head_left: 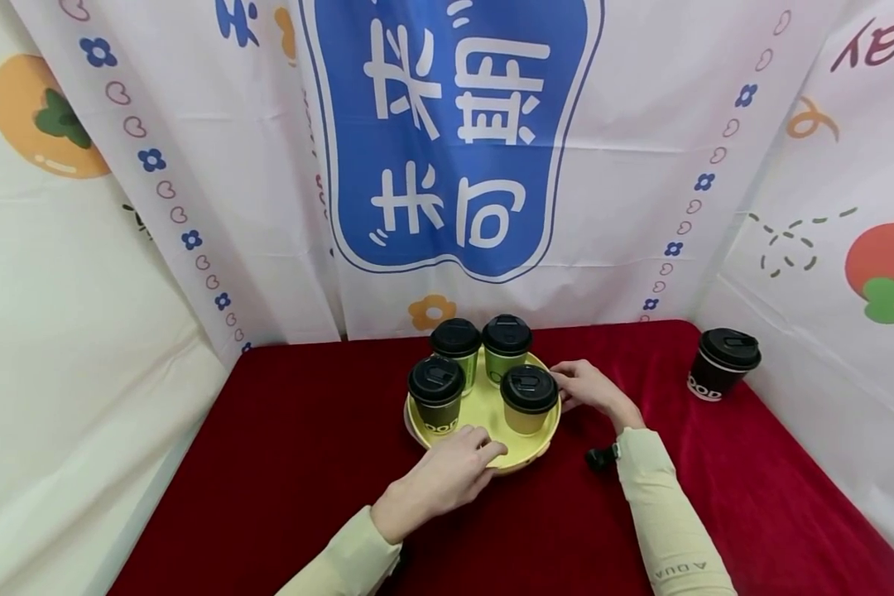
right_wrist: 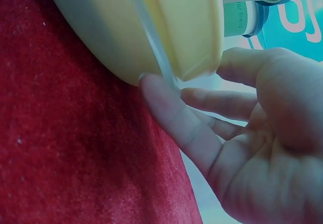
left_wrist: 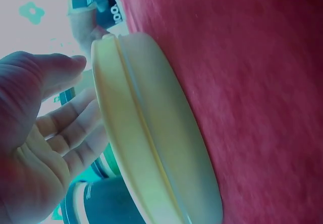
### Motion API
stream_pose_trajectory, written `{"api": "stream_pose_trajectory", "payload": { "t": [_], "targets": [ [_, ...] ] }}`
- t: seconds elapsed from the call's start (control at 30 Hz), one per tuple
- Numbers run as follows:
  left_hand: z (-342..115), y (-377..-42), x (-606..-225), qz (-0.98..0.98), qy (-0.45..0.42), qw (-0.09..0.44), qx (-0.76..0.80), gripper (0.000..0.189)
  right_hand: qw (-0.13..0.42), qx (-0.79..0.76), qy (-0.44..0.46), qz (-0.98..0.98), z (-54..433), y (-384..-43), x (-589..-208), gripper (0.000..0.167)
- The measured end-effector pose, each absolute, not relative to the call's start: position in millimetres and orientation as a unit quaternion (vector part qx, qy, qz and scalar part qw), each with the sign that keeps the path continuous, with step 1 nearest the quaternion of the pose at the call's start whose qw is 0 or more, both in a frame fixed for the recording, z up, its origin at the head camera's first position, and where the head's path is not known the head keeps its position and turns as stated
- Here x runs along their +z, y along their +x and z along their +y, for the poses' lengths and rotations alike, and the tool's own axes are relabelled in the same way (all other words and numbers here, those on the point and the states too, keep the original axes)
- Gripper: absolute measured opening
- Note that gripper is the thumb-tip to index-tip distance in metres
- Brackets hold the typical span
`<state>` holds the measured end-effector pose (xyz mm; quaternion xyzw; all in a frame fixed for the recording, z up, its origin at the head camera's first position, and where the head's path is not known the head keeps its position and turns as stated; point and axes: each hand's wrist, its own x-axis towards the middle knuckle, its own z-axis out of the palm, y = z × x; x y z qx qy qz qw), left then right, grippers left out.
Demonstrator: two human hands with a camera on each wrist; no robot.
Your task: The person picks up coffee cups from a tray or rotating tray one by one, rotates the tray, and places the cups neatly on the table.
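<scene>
A round yellow tray stands on the red cloth, with a seam around its side. Several paper cups with black lids stand on it: a dark cup at front left, a tan cup at front right, and two green cups behind. My left hand is over the near rim, fingers loosely extended and thumb free of the tray in the left wrist view. At the right side, my right hand holds the tray's edge, its fingers against the seam and rim in the right wrist view.
Another black lidded cup stands apart at the right edge of the red cloth. Printed white curtains enclose the table at the back and sides. A small black camera sits at the right wrist.
</scene>
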<state>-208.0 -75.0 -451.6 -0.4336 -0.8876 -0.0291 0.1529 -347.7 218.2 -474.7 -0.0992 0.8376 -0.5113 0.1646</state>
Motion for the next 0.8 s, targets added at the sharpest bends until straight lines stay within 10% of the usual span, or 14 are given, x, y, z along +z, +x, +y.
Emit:
{"api": "stream_pose_trajectory", "payload": {
  "t": [0.8],
  "targets": [
    [-79,-203,-459,-0.885,-0.425,0.190,0.000,0.006,0.162,-0.511,-0.102,0.838,217,-349,-475,0.046]
  ]
}}
